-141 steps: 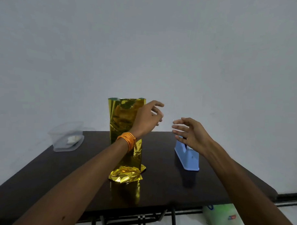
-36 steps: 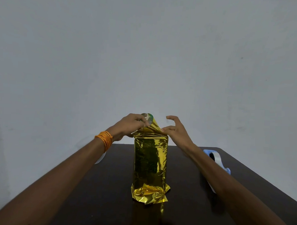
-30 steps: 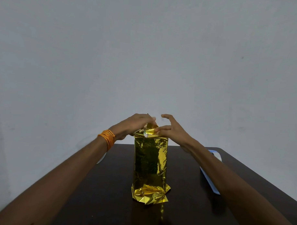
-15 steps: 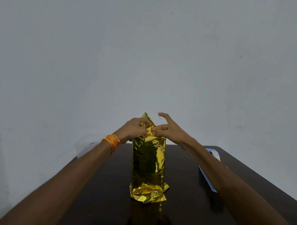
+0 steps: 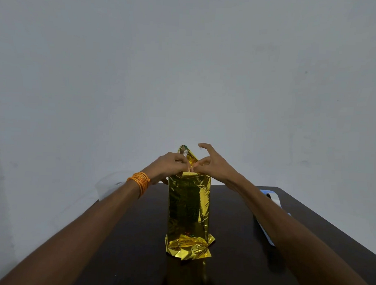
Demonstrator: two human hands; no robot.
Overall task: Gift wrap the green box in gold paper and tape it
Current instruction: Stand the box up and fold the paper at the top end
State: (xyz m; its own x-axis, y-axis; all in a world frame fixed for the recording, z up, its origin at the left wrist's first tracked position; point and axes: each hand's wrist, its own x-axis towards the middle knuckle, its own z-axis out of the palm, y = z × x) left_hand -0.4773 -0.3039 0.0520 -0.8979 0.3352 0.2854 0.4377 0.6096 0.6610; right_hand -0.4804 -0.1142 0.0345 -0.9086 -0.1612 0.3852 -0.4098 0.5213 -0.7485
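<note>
The box stands upright in the middle of the dark table, fully covered by shiny gold paper [image 5: 188, 206]; no green of the box shows except a sliver at the paper's top tip. Its lower end is crumpled against the table. My left hand [image 5: 170, 166] pinches the paper's top flap from the left. My right hand [image 5: 211, 166] presses the same flap from the right with thumb and forefinger, its other fingers raised. A pointed flap of paper sticks up behind my fingers.
A blue tape dispenser [image 5: 270, 198] lies on the dark table [image 5: 232, 261] to the right, partly hidden by my right forearm. A clear plastic container [image 5: 109, 185] sits at the table's far left edge. A plain grey wall is behind.
My hands have come together on the top of the wrapped box, folding the open upper end of the paper inward. The paper's top went from an open tube to a pinched flap.
</note>
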